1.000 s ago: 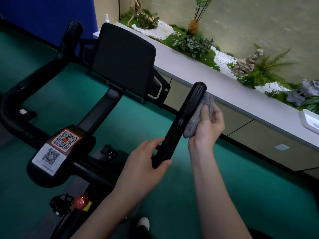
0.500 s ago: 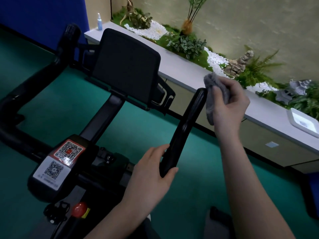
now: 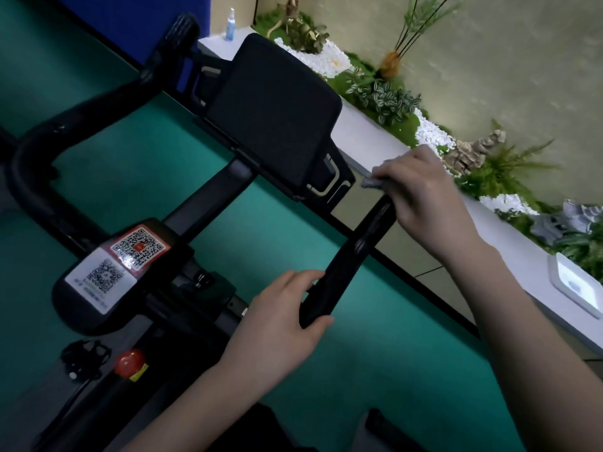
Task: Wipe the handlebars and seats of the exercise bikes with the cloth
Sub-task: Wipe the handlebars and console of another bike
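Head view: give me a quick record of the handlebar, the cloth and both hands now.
handlebar: black bar, tilted, rising away from the camera
left hand: grips its near end
right hand: holds the cloth over its far tip
cloth: grey, bunched, mostly hidden under the right hand
spray bottle: upright on the far ledge

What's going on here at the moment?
A person is wiping an exercise bike's handlebar grip. The right hand presses a grey cloth over the grip's far tip, fingers curled round it. The left hand holds the near end of the same grip, steadying it. The other handlebar, across the black console, has no hand on it.
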Available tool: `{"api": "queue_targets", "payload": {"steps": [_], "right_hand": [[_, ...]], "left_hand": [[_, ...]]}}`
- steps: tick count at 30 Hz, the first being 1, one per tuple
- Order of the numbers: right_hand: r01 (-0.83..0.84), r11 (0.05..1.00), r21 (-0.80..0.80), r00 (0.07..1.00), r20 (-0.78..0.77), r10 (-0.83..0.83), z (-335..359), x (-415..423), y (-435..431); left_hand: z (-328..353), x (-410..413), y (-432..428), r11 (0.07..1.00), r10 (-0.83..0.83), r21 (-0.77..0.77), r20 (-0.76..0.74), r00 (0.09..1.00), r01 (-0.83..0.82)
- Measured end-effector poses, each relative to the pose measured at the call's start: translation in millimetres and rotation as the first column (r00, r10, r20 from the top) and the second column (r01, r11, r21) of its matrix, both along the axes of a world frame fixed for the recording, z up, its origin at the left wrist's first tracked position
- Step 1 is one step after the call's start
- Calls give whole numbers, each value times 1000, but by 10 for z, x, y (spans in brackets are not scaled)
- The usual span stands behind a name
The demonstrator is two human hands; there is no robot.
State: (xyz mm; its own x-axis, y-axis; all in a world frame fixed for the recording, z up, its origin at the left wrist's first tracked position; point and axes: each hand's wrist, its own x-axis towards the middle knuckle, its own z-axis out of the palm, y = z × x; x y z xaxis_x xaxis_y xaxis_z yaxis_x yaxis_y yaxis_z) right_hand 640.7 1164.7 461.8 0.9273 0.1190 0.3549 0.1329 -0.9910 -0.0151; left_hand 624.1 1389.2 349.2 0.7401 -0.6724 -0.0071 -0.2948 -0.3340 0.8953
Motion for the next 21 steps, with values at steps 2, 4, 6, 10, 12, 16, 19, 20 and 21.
{"api": "queue_targets", "payload": {"steps": [2,4,6,10,12,16,19,20,21], "right_hand": [[67,996,64,997,37,-70,37,34,-51],[170,970,176,980,77,-186,41,15,-126],[239,898,370,952,91,-291,11,-51,-191],[291,706,645,912,35,-408,-63,-134,-246],[341,585,736,901,-79,-426,-19,-60,-283],[494,417,763,869,-432,-240,219,184,-347],[444,704,555,834,-543,-98,394,310,-390],[388,792,471,817,-573,-59,445,347,-379],[339,848,408,795,-606,-27,488,377,-356]], "left_hand": [[3,-12,2,1000,2,1,1,1000,-2],[9,-12,-2,1000,8,5,12,1000,-8],[21,-10,-3,1000,11,13,17,1000,-12],[20,-16,6,1000,13,6,18,1000,-13],[19,-15,2,1000,4,5,23,1000,-5],[22,-4,0,1000,9,13,45,999,-9],[28,-2,0,1000,11,15,49,999,-12],[25,3,-3,1000,13,16,48,999,-13],[23,5,-4,1000,13,16,47,999,-14]]}}
